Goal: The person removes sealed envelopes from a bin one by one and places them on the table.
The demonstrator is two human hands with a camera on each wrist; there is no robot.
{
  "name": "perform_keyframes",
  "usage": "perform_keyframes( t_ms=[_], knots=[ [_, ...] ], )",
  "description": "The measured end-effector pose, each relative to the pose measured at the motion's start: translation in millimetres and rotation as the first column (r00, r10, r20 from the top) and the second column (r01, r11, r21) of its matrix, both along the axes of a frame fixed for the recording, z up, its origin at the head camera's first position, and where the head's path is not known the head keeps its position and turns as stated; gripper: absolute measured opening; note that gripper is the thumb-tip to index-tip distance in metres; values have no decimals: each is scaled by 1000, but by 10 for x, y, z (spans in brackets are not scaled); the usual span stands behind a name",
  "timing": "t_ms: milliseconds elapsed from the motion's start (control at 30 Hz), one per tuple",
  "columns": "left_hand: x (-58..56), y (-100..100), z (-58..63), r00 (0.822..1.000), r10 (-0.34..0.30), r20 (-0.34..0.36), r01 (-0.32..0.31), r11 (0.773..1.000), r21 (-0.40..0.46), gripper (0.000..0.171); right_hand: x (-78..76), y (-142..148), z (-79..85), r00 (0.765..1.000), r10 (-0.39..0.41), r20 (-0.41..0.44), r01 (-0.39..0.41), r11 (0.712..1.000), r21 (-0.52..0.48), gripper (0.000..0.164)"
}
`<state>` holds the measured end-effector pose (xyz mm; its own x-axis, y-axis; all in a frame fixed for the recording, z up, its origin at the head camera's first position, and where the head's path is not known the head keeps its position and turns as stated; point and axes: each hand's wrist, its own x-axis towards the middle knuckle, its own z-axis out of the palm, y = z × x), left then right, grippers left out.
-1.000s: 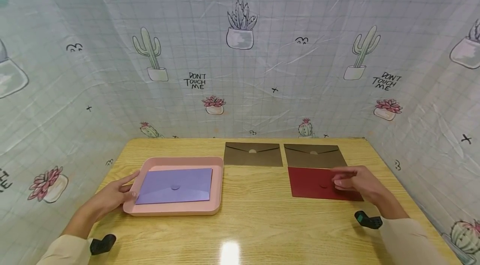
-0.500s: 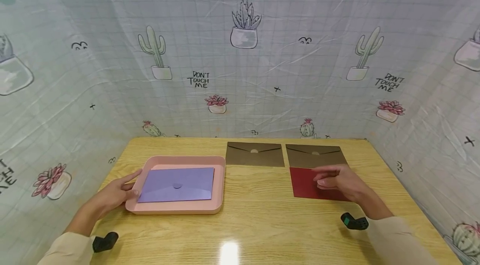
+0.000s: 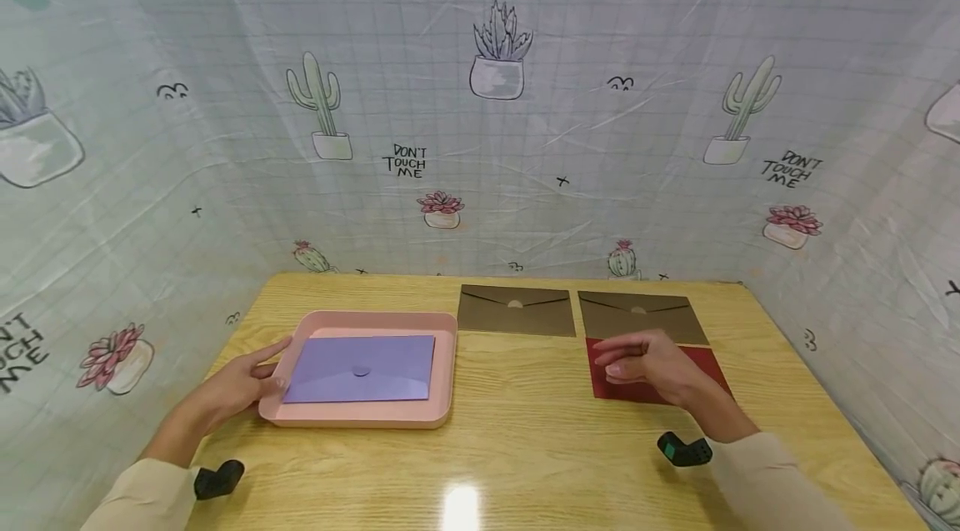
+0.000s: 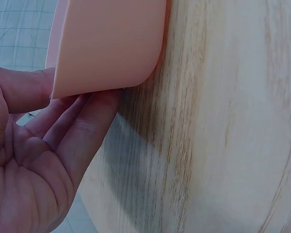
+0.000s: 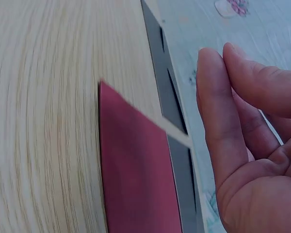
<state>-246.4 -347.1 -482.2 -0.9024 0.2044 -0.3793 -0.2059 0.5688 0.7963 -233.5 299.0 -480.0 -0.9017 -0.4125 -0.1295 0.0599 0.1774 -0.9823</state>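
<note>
While the left hand [image 3: 238, 388] pinches a pink tray [image 3: 375, 320] at eleven o'clock, a purple envelope [image 3: 330, 364] inside, the right hand [image 3: 660, 368] hovers above a red envelope [image 3: 707, 363] at two, fingers [image 5: 214, 104] bent, holding nothing. Work seems part-done: that and two brown envelopes [image 3: 516, 318], at twelve and one, lie outside, on the bench [image 3: 510, 431].

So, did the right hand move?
Yes, the right hand moved left over the red envelope, and is now nearer the envelope's left edge.
</note>
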Motion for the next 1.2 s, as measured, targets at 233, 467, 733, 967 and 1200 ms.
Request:
perform_keyframes(
  t_ms=[233,467,733,967,1200],
  knots=[
    [14,2,11,1000,-11,-2,11,1000,16,83,-45,-242,-36,999,35,4,-35,998,-49,53],
    [9,-16,-10,1000,-6,4,6,1000,21,83,-70,-468,-36,999,31,-9,-31,999,-8,52],
    [4,-7,-5,1000,6,16,-6,1000,20,85,-110,-788,-69,998,62,-8,-62,998,-2,51],
    [-1,2,-1,1000,3,11,-3,1000,10,84,-138,-1112,-82,995,94,-14,-94,996,0,48],
    [-1,0,-17,1000,3,7,-3,1000,-2,82,-150,-1471,-58,992,124,-1,-124,991,-41,50]
  ],
)
